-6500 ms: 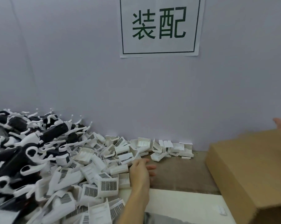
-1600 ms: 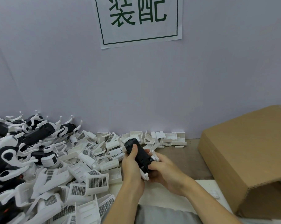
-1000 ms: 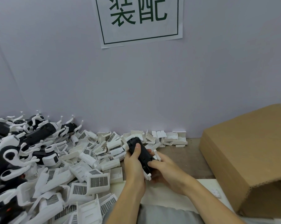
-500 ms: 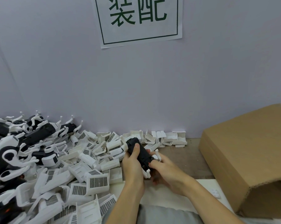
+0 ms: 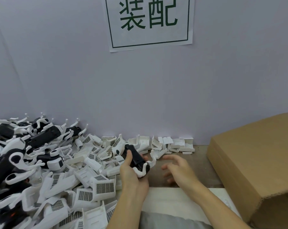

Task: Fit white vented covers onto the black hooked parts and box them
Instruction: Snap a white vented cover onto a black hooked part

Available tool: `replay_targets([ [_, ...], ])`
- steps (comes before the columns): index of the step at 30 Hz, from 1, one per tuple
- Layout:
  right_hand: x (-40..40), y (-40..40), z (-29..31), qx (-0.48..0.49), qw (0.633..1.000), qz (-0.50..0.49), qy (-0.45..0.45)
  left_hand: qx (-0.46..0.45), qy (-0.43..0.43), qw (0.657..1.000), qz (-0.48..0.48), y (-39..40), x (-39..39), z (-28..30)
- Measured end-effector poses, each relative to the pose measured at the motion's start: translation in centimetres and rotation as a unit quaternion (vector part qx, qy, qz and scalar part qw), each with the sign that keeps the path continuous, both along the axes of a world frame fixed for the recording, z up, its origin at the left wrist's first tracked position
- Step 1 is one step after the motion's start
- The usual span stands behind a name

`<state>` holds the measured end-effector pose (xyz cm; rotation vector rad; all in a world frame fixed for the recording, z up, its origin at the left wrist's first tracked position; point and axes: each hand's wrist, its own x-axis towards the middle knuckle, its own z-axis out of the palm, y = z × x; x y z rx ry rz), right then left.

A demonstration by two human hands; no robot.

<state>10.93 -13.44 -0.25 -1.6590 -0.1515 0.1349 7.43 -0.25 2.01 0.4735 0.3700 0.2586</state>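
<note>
Your left hand (image 5: 133, 176) gripping the black hooked part (image 5: 136, 158) just right of the heap of white vented covers (image 5: 83, 176), your right hand (image 5: 178, 169) loose-fingered, holding nothing, between that part and the cardboard box (image 5: 255, 162)

Glossy black plastic part (image 5: 136, 158), matt white plastic covers (image 5: 105, 187), rough brown cardboard box (image 5: 257, 162)

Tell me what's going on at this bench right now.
A person is assembling plastic parts. The left hand grips a black hooked part, while the right hand hovers beside it, fingers spread, holding nothing. A heap of white vented covers lies to the left; a cardboard box sits on the right.
</note>
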Motion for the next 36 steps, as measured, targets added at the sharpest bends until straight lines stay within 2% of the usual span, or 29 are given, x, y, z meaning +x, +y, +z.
replay_targets([
  [3,0.7,-0.2,-0.6,-0.070,0.995,-0.063,-0.044,-0.031,-0.003,0.999,-0.025,-0.1,0.0,-0.1],
  [5,1.3,-0.2,-0.3,-0.086,0.992,-0.079,-0.051,-0.060,-0.012,0.997,-0.041,-0.3,0.0,-0.2],
  [7,2.3,0.2,0.1,-0.142,0.984,-0.077,-0.076,-0.067,-0.017,0.997,-0.046,-0.4,0.1,-0.3],
  [9,3.5,0.6,0.5,-0.272,0.950,-0.067,-0.136,-0.060,-0.023,0.997,-0.051,-0.5,0.2,-0.7],
  [12,5.1,1.5,0.5,-0.467,0.856,-0.027,-0.220,-0.039,-0.023,0.998,-0.037,-0.6,0.3,-0.7],
  [14,6.1,1.8,0.3,-0.504,0.826,0.002,-0.252,-0.019,-0.008,0.999,-0.026,-0.6,0.5,-0.7],
  [18,7.6,1.8,-0.2,-0.509,0.807,0.011,-0.300,0.044,0.026,0.998,-0.025,-0.6,0.8,-1.1],
  [20,7.8,1.8,-0.3,-0.477,0.814,-0.013,-0.331,0.077,0.016,0.997,-0.023,-0.6,1.0,-1.1],
  [22,7.4,1.8,-0.1,-0.382,0.862,-0.043,-0.331,0.115,0.012,0.993,-0.007,-0.6,1.1,-1.1],
  [24,6.4,1.6,0.3,-0.235,0.927,-0.077,-0.280,0.141,0.017,0.990,0.008,-0.7,1.0,-1.0],
  [25,5.9,1.3,0.5,-0.173,0.949,-0.096,-0.247,0.152,0.019,0.988,0.013,-0.8,0.9,-1.0],
  [28,4.4,0.3,1.3,-0.037,0.983,-0.147,-0.107,0.188,0.030,0.982,0.008,-0.8,0.7,-1.1],
  [31,3.0,-1.2,1.4,0.152,0.971,-0.178,0.041,0.237,0.073,0.969,0.002,-0.7,0.3,-1.3],
  [33,1.8,-2.3,1.1,0.190,0.962,-0.180,0.076,0.257,0.081,0.963,-0.006,-0.8,0.0,-1.3],
  [36,0.8,-2.8,0.8,0.185,0.966,-0.161,0.084,0.279,0.090,0.956,-0.005,-1.1,0.2,-1.3],
])
